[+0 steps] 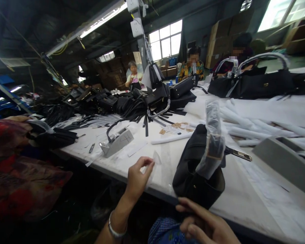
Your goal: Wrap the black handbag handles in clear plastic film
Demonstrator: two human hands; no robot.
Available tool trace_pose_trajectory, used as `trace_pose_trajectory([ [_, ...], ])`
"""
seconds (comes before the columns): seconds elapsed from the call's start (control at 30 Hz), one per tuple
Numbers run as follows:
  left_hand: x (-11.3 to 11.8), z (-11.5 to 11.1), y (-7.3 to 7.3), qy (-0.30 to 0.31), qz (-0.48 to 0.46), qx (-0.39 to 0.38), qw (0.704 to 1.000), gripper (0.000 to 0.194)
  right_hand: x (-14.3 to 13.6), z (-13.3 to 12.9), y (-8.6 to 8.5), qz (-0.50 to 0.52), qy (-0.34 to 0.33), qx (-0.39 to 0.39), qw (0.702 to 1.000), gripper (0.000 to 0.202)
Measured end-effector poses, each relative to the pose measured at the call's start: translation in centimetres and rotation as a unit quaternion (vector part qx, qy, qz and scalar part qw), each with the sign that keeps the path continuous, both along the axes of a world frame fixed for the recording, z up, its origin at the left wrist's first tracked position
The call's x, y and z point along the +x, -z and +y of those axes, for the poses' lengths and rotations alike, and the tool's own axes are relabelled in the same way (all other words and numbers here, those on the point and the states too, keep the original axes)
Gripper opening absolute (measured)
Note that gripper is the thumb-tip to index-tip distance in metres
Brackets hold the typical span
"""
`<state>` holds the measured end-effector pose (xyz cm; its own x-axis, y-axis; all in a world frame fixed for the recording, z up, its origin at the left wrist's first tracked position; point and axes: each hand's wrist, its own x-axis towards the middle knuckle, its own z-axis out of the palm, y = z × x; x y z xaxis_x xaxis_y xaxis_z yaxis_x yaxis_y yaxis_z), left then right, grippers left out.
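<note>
My left hand (139,176), with a bracelet at the wrist, pinches a small translucent piece of film (157,158) over the table's front edge. My right hand (204,222) is lower right, fingers stretched and slightly curled, with nothing seen in it. Its fingertips are close to the base of a black handbag (189,162); I cannot tell whether they touch. The bag stands at the table edge, its handle (213,145) wrapped in clear plastic. A dark strap with a metal end (241,155) sticks out to its right.
A grey tape dispenser (119,140) stands left of centre, another (287,166) at far right. Thread snips (92,148) lie near the left edge. White padded tubes (246,122), paper scraps (176,128) and piled black bags (157,95) cover the table's back. Co-workers sit left and behind.
</note>
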<state>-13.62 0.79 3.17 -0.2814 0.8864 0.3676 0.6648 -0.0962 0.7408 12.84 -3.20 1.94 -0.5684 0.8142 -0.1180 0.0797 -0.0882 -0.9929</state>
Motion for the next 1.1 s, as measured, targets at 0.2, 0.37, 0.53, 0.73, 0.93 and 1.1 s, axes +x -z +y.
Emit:
trace_pose_trajectory([
  [0.2, 6.3, -8.7, 0.8, 0.063, -0.135, -0.087, 0.985, 0.007, -2.2, -0.8, -0.6, -0.049, 0.090, 0.108, 0.989, 0.030],
  [0.37, 7.0, -11.2, 1.8, 0.114, -0.279, -0.138, 0.943, 0.034, -1.8, -1.6, -0.4, -0.071, 0.067, 0.183, 0.978, 0.015],
  [0.53, 7.1, -11.3, 2.2, 0.111, -0.311, -0.164, 0.930, 0.028, -1.1, -2.7, 0.2, -0.099, 0.032, 0.167, 0.980, 0.019],
  [0.73, 6.9, -11.3, 3.4, 0.084, -0.398, -0.200, 0.891, 0.022, 0.6, -2.4, 1.9, -0.161, 0.144, 0.165, 0.962, 0.032],
  [0.93, 6.1, -11.4, 4.2, 0.082, -0.374, -0.225, 0.896, 0.022, -0.5, -1.4, 2.4, -0.171, 0.183, 0.176, 0.952, 0.039],
  [1.1, 5.3, -11.5, 4.9, 0.069, -0.340, -0.222, 0.911, 0.015, -1.4, -1.0, 1.6, -0.128, 0.170, 0.141, 0.967, 0.037],
])
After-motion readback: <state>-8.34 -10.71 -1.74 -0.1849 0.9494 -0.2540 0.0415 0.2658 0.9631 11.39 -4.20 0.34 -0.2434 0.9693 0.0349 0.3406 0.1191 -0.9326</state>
